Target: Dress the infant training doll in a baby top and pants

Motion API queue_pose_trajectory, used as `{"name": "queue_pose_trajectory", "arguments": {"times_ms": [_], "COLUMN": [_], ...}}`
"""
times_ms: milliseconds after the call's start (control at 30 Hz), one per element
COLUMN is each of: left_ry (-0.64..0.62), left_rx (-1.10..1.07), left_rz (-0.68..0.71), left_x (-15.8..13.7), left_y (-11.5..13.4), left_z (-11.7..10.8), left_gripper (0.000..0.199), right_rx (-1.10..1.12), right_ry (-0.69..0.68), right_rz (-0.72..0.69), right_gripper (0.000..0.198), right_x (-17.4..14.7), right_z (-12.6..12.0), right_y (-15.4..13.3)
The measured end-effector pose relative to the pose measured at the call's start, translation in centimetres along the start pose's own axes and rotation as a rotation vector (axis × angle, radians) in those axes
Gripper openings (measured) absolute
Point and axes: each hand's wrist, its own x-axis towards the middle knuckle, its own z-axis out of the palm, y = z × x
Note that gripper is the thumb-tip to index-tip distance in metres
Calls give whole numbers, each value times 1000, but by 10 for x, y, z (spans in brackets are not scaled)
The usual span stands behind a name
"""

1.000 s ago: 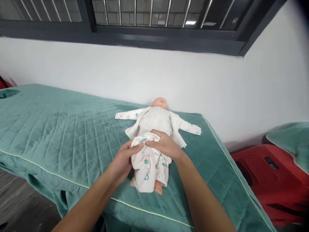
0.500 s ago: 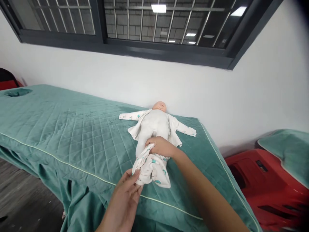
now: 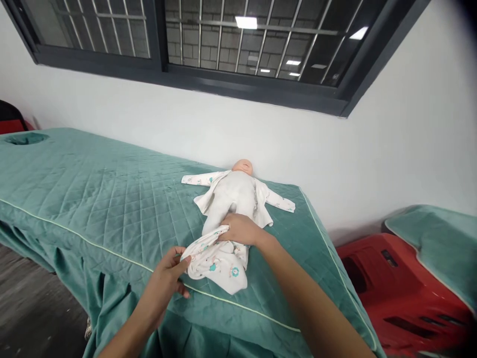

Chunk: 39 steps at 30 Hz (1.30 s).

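Note:
A baby doll (image 3: 234,191) lies on its back on the green quilted bed cover, head toward the wall. An open white printed jacket (image 3: 204,199) is on it, both sleeves spread wide. White baby pants (image 3: 223,268) with green prints are bunched round the doll's lower legs. My right hand (image 3: 240,229) grips their upper edge between the legs, its fingertips partly hidden by cloth. At the left side of the pants, my left hand (image 3: 171,271) pinches the fabric between thumb and fingers and pulls it outward. The doll's feet are covered by the cloth.
The green bed (image 3: 112,199) runs along a white wall (image 3: 149,119) under a barred window (image 3: 238,44). A face hole (image 3: 27,138) is at its far left end. Red plastic stools (image 3: 402,293) with a green cloth (image 3: 436,248) stand to the right.
My left hand has moved left and slightly up, stretching the pants' edge outward. The pants look more spread out. My right hand keeps its grip between the legs. The view has shifted slightly.

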Motion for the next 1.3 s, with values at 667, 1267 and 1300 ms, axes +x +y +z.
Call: {"name": "queue_pose_trajectory", "arguments": {"times_ms": [667,1267,1300], "left_ry": [-252,-20,-19], "left_rx": [-35,546,560], "left_rz": [36,580,604], "left_x": [31,125,131], "left_y": [7,20,22], "left_z": [10,11,13], "left_gripper": [39,19,19], "right_rx": [217,384,378], "right_ry": [94,15,27], "right_rz": [68,212,212], "right_gripper": [22,30,29], "right_x": [-5,-4,-3], "right_z": [2,-8,-9], "right_y": [3,0,1]}}
